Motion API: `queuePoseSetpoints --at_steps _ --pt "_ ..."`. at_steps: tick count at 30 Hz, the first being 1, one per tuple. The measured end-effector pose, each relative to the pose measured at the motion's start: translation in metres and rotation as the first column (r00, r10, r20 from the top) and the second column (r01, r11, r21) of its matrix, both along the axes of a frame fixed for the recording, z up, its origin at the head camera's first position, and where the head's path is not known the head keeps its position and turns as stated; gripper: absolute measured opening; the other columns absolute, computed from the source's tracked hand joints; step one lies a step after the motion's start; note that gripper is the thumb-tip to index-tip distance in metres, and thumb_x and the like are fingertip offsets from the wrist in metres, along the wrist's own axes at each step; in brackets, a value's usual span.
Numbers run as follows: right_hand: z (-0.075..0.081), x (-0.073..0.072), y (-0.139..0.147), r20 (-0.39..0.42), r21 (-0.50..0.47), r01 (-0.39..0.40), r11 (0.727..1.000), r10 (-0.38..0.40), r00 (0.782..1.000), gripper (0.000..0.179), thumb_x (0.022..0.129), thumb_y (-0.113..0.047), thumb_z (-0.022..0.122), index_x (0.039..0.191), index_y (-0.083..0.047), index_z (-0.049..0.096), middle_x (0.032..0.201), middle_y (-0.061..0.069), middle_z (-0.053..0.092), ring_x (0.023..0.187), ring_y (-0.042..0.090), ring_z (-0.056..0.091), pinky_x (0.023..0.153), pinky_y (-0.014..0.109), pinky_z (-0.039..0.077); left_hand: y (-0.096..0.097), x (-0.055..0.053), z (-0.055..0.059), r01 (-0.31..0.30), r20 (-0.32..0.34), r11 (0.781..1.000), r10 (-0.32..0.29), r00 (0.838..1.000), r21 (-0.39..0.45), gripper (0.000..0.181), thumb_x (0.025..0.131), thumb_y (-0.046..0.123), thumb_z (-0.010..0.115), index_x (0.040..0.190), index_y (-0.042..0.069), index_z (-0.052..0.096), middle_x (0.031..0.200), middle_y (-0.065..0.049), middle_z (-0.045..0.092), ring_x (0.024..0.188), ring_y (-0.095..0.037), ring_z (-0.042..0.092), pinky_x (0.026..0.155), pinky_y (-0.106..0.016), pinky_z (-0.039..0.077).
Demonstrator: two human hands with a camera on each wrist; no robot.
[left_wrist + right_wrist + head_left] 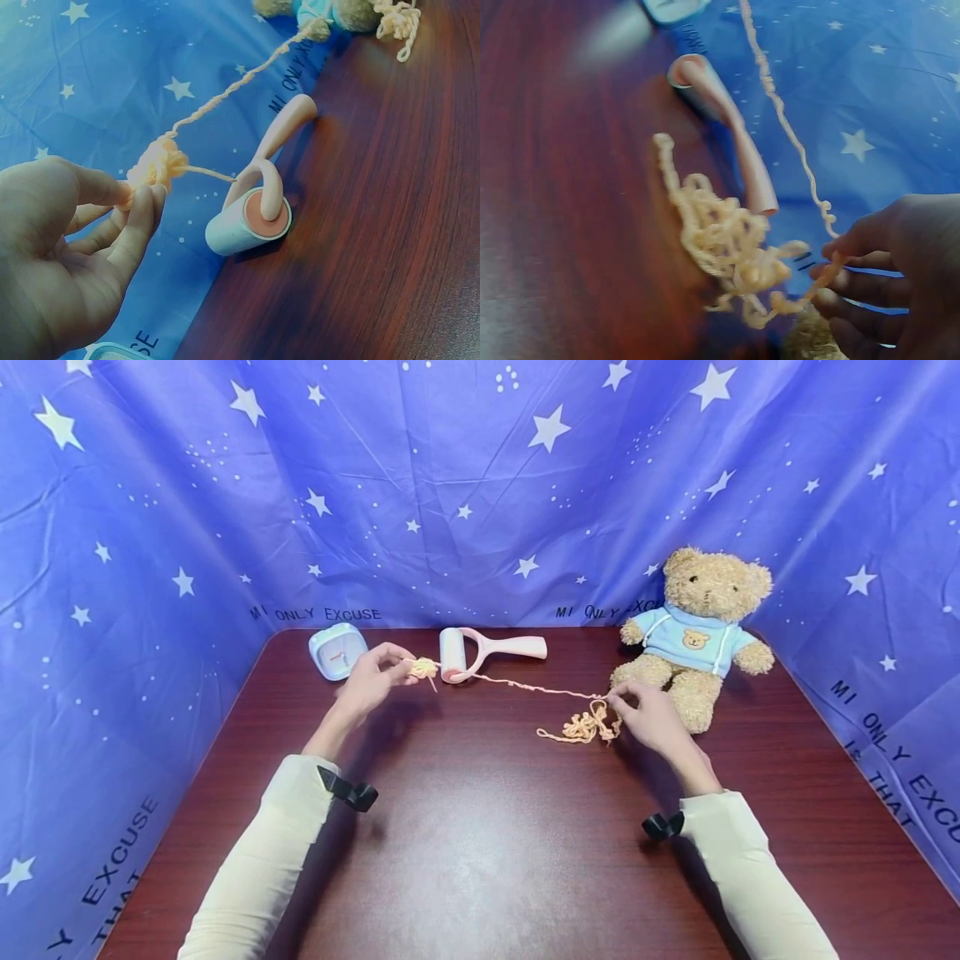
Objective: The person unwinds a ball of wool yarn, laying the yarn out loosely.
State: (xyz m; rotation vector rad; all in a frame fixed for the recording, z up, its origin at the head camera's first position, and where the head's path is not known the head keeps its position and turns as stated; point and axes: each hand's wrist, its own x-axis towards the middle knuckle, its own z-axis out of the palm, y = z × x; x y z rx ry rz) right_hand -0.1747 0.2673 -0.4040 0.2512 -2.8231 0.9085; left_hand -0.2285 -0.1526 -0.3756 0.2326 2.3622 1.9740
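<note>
A pale orange yarn strand (pixel 536 688) stretches between the two hands above the table. My left hand (pixel 375 679) pinches a small knotted yarn bunch (pixel 157 166) between thumb and fingertips, and a short loose end sticks out of it. Farther right, my right hand (pixel 651 717) pinches the strand's other end. From those fingers (pixel 870 236) a tangled, looped mass of the same yarn (pixel 731 240) hangs down, with one longer loop trailing to the left. In the head view the strand passes across the lower end of a lint roller (pixel 453 653).
The roller's pink handle (pixel 517 647) points right at the table's back. Behind the left hand stands a light blue alarm clock (pixel 337 652). A teddy bear (pixel 697 639) in a blue hoodie sits at the back right, close to the right hand. Starry blue curtain (pixel 450 485) borders the table.
</note>
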Motion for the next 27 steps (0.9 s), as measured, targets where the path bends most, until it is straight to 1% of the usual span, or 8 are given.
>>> queuePoseSetpoints --at_steps 4,6,8,14,17,20,25,27 --pt "-0.004 0.001 -0.006 0.051 0.055 -0.048 0.997 0.045 0.998 0.017 0.095 -0.018 0.057 0.100 -0.005 0.067 0.099 0.017 0.068 0.097 0.038 0.061 0.086 0.054 0.049 0.002 0.001 0.000 0.023 0.009 1.000 -0.023 1.000 -0.004 0.019 0.093 -0.003 0.054 0.110 -0.014 0.053 0.093 -0.012 0.057 0.075 -0.008 0.064 0.081 -0.032 0.062" --pt "-0.004 0.001 -0.007 0.065 0.065 -0.059 0.996 0.055 0.996 0.018 0.095 -0.018 0.057 0.101 -0.005 0.067 0.096 0.016 0.069 0.091 0.035 0.061 0.083 0.052 0.049 0.003 0.002 0.001 0.031 0.009 0.999 -0.031 0.999 -0.008 0.020 0.093 -0.003 0.054 0.110 -0.014 0.053 0.094 -0.014 0.057 0.075 -0.008 0.064 0.080 -0.031 0.062" --pt "-0.003 0.000 -0.008 0.063 0.061 -0.061 0.996 0.057 0.996 0.018 0.095 -0.017 0.057 0.102 -0.004 0.067 0.094 0.015 0.069 0.090 0.034 0.061 0.083 0.051 0.049 0.004 0.002 0.001 0.037 0.006 0.999 -0.037 0.999 -0.011 0.019 0.093 -0.003 0.054 0.110 -0.014 0.053 0.094 -0.014 0.057 0.075 -0.008 0.064 0.080 -0.031 0.062" --pt "0.004 -0.005 -0.015 0.007 0.031 -0.025 0.999 0.025 1.000 0.017 0.094 -0.016 0.057 0.101 -0.005 0.067 0.102 0.018 0.068 0.098 0.037 0.061 0.085 0.052 0.049 0.005 0.003 0.003 0.046 0.002 0.999 -0.046 0.999 -0.003 0.019 0.093 -0.003 0.054 0.109 -0.013 0.053 0.092 -0.012 0.057 0.074 -0.009 0.065 0.085 -0.041 0.060" --pt "0.010 -0.008 -0.026 -0.034 0.025 -0.017 1.000 0.017 0.999 0.017 0.094 -0.016 0.056 0.101 -0.005 0.067 0.103 0.018 0.068 0.099 0.036 0.061 0.086 0.052 0.049 0.005 0.003 0.003 0.046 -0.005 0.999 -0.046 0.999 -0.005 0.018 0.093 -0.003 0.054 0.109 -0.013 0.053 0.091 -0.011 0.057 0.074 -0.008 0.064 0.081 -0.035 0.062" --pt "0.015 -0.011 -0.040 -0.067 0.026 -0.021 0.999 0.022 0.997 0.017 0.093 -0.016 0.056 0.101 -0.006 0.067 0.103 0.016 0.069 0.095 0.033 0.062 0.084 0.050 0.049 0.005 0.003 0.002 0.050 -0.008 0.999 -0.050 0.999 -0.010 0.018 0.093 -0.003 0.054 0.109 -0.013 0.053 0.091 -0.011 0.057 0.074 -0.008 0.064 0.079 -0.031 0.062" --pt "0.019 -0.015 -0.070 -0.061 -0.015 -0.069 0.998 0.068 0.996 0.016 0.092 -0.016 0.059 0.103 -0.007 0.067 0.102 0.012 0.069 0.088 0.026 0.063 0.081 0.044 0.053 0.008 0.003 0.003 0.066 -0.003 0.998 -0.066 0.998 -0.005 0.018 0.093 -0.004 0.054 0.108 -0.013 0.054 0.090 -0.011 0.056 0.075 -0.009 0.064 0.086 -0.043 0.060" --pt "0.018 -0.017 -0.083 -0.056 -0.037 -0.104 0.994 0.102 0.993 0.017 0.092 -0.015 0.060 0.105 -0.007 0.066 0.102 0.011 0.069 0.088 0.025 0.063 0.082 0.042 0.054 0.009 0.003 0.003 0.074 -0.006 0.997 -0.074 0.997 -0.007 0.018 0.093 -0.004 0.054 0.108 -0.013 0.054 0.090 -0.011 0.057 0.075 -0.009 0.064 0.088 -0.047 0.058"
